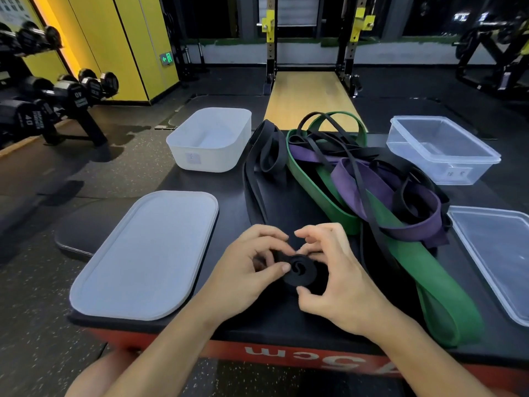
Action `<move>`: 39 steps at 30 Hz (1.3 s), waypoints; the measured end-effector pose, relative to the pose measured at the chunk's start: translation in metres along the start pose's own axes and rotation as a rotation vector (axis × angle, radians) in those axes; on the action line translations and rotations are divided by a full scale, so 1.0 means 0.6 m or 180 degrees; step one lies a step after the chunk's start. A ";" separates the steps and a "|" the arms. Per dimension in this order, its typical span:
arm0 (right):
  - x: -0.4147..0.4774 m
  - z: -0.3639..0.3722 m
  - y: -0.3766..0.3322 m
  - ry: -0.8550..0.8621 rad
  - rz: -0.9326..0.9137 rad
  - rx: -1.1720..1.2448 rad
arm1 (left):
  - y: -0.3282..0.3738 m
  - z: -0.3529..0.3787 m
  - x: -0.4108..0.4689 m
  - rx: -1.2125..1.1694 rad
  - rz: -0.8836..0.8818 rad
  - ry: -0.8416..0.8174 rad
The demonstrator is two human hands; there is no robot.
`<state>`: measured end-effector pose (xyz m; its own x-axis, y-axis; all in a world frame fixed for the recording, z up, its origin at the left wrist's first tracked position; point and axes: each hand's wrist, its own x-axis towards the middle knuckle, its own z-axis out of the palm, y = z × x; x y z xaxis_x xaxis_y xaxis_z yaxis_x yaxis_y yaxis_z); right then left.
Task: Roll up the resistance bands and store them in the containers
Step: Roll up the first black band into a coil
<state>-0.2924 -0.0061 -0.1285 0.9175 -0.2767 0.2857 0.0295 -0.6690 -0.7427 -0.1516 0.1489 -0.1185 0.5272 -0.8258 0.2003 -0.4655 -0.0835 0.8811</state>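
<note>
A black resistance band is partly wound into a small coil [301, 271] near the front edge of the black padded box top [286, 319]. My left hand [246, 270] pinches the coil from the left with thumb and fingers. My right hand [335, 276] curls round it from the right. The band's loose tail [253, 187] runs away toward the back. A tangled pile of green [315, 187], purple [369, 184] and black [272, 150] bands lies behind and to the right. An empty white container [183, 144] stands at the back left, an empty clear container [483, 159] at the back right.
A white lid [148, 253] lies flat at the front left, overhanging the box edge. A clear lid [498, 253] lies at the right edge. Dumbbell racks [71, 96] stand on the gym floor to the left, a squat rack [315, 38] behind.
</note>
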 end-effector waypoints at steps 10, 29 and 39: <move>0.006 0.012 -0.012 0.0182 0.0319 -0.0833 | -0.007 0.005 -0.003 0.0599 0.0182 -0.0141; 0.008 -0.006 0.008 -0.0079 0.0456 -0.0055 | -0.006 0.006 -0.003 0.0090 0.0009 0.0283; 0.012 0.014 0.003 0.0383 0.0429 -0.0973 | -0.003 0.012 0.002 0.0500 0.0151 0.0378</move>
<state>-0.2824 -0.0033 -0.1328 0.8512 -0.4437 0.2803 -0.2255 -0.7915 -0.5681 -0.1551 0.1443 -0.1232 0.5780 -0.7600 0.2973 -0.5921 -0.1399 0.7936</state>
